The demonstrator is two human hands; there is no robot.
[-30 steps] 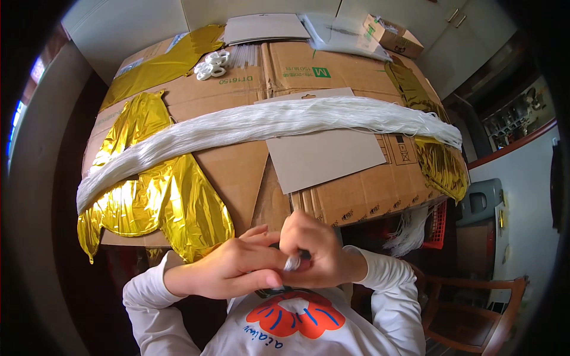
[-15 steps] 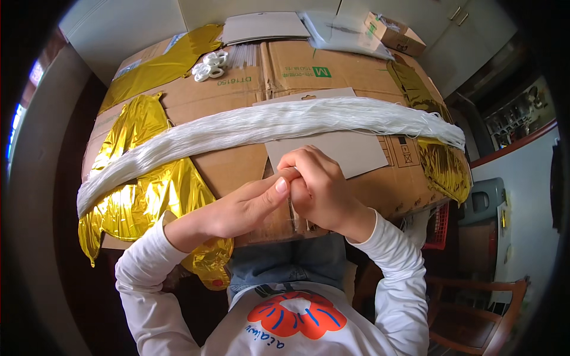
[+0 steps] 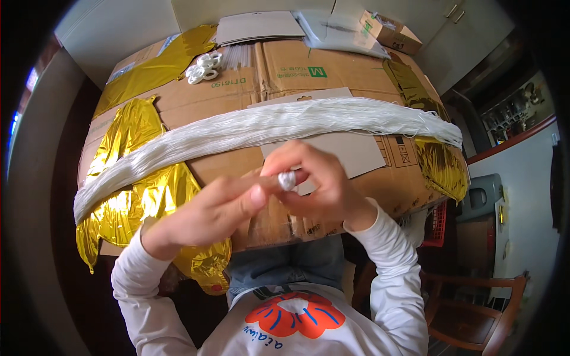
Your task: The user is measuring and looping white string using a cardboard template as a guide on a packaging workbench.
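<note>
In front of my body, over the near part of the cardboard, both hands meet. A small white coil of thread or cord shows at the fingertips of my left hand, seemingly wrapped around a finger. My right hand curves about the coil from the right, with its thumb and forefinger apart. Motion blurs both hands, and whether the right one touches the coil is unclear. Just beyond them a long hank of white thread stretches across the table from left to right.
Flattened brown cardboard covers the table. Crumpled gold foil lies left, more foil right. A grey card is under the hank. White rings, grey sheets, clear plastic and a small box lie farther back.
My hands were closed together with no coil showing. The right hand's fingers have spread, the left hand has shifted slightly left, and the white coil is now visible.
</note>
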